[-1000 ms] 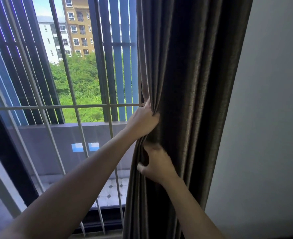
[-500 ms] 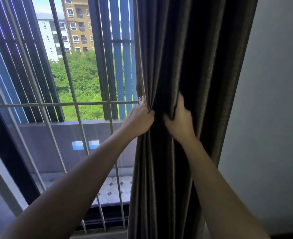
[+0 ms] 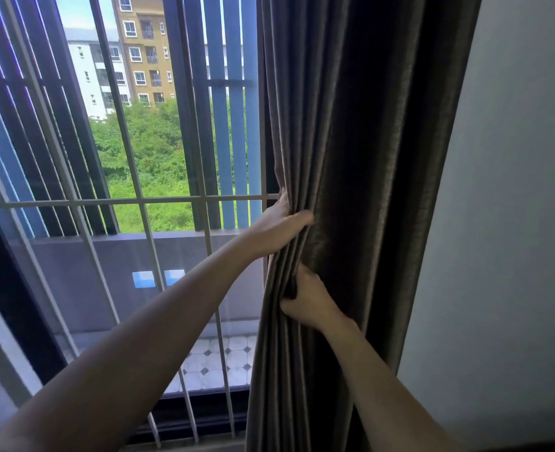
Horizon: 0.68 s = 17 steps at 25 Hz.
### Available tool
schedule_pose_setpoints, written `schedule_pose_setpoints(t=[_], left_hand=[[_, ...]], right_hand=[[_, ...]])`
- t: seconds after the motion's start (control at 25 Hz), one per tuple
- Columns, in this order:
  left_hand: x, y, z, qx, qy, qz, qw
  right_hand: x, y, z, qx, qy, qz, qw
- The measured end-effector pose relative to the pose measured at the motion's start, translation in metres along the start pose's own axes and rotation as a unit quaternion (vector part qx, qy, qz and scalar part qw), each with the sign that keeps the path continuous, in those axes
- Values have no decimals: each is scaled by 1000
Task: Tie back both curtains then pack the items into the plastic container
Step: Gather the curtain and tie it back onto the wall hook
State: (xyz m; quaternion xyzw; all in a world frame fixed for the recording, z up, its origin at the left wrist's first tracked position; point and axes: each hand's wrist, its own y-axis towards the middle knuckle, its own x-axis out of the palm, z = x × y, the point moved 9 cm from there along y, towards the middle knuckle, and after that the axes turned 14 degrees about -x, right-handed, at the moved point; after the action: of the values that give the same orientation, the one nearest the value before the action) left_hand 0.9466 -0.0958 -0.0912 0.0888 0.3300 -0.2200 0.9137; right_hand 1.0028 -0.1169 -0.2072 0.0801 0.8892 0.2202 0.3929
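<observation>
Both our hands clamp dark brown pleated fabric curtain (image 3: 351, 158), bunched against right wall: left hand (image 3: 277, 228) higher, right hand (image 3: 308, 296) directly below. Folds run vertically; tie must wrap crosswise.

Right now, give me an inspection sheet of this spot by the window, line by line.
Surface: nothing seen; no table in view.
Job's things: dark curtain bunched against the wall; no tieback or plastic container seen.
Clutter: nothing seen.
Grippers: left hand clutches the curtain's gathered edge; right hand grips the folds just below it.
Cables: nothing seen.
Surroundings: window grille to the left, grey wall to the right, tiled balcony floor and buildings outside.
</observation>
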Motion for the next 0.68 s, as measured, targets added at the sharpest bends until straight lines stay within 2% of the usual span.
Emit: schedule_pose_setpoints(t=[0.08,0.16,0.2,0.24,0.28,0.32,0.36,0.4,0.44,0.52,0.6,0.68], left_hand=[[-2,3,6,32,35,36,998],[-7,6,5,30,42,72,996],[-9,6,4,26,47,78,995],[-10,5,3,25,53,82,995],[-12,4,1,22,64,83,994],[-13,4,1,25,70,81,994],[-14,4,1,28,74,79,994],[-15,4,1,29,76,79,994],[-15,4,0,25,73,78,994],[-15,5,-5,9,68,80,994],[-15,8,-9,0,68,79,995],[-14,12,-9,2,81,72,994]], right_hand=[[9,-4,-6,-7,-3,-27,1000],[12,-10,-12,-22,15,-52,998],[1,-11,-18,-45,-8,-26,999],[-23,-13,-27,-83,-66,55,993],[-57,-17,-41,-115,-134,178,968],[-96,-27,-57,-130,-176,320,922],[-129,-36,-68,-126,-169,429,878],[-153,-35,-71,-113,-125,475,863],[-170,-23,-67,-95,-58,466,878],[-170,8,-45,-52,33,350,935],[-139,14,-27,-13,-17,233,972],[-89,-1,-8,7,-90,163,982]])
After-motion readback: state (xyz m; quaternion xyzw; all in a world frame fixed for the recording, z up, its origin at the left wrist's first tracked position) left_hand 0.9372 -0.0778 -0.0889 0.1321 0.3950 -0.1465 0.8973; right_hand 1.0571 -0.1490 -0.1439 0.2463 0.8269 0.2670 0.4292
